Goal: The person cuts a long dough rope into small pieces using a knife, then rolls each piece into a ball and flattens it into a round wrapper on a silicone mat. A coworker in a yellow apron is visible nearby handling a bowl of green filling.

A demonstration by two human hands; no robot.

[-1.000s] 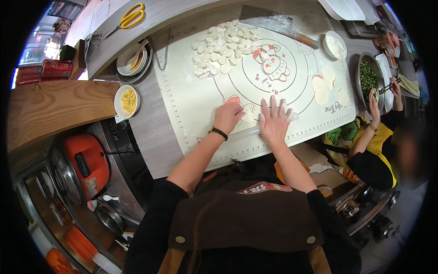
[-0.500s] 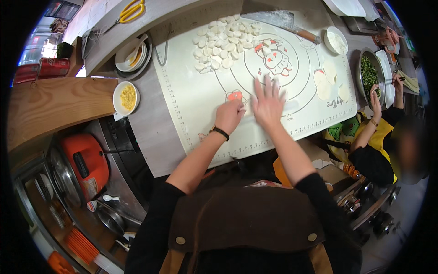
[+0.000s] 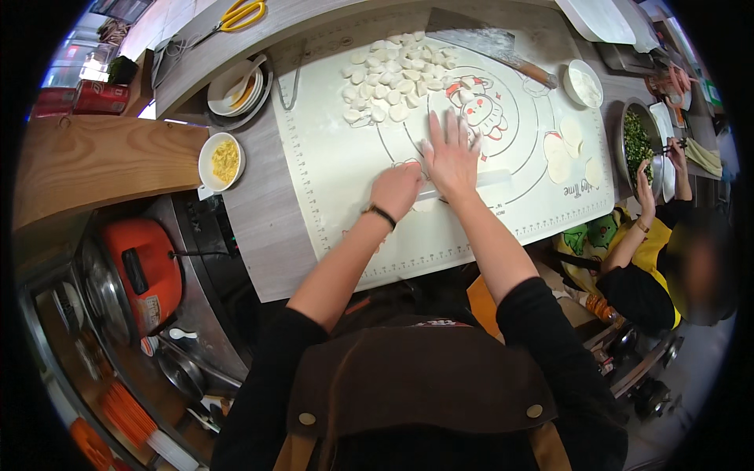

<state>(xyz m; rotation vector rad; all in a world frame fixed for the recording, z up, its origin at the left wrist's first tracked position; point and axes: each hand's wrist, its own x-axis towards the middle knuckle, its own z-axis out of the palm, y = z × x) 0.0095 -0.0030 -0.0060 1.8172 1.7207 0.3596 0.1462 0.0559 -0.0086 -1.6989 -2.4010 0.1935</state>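
My right hand [image 3: 453,161] lies flat with fingers spread on a pale rolling pin [image 3: 496,182], whose right end shows past the palm. Beside it my left hand [image 3: 396,191] is closed, thumb and fingers pinching at the pin's left end. A pale edge of a dough wrapper [image 3: 424,206] shows under that hand; the rest is hidden. Many small floured dough pieces [image 3: 390,74] are heaped farther off on the printed pastry mat [image 3: 338,180]. Several flat rolled wrappers [image 3: 558,166] lie to the right.
A cleaver [image 3: 479,39] and a bowl of flour [image 3: 583,85] are at the far right. On the left stand a cup of yellow filling [image 3: 225,162] and stacked bowls [image 3: 236,90]. A co-worker's hand [image 3: 646,192] is at a metal bowl of chopped greens [image 3: 638,129].
My right hand and the rolling pin have moved a little forward over the mat. The left hand stays closed beside them. The view has shifted slightly.
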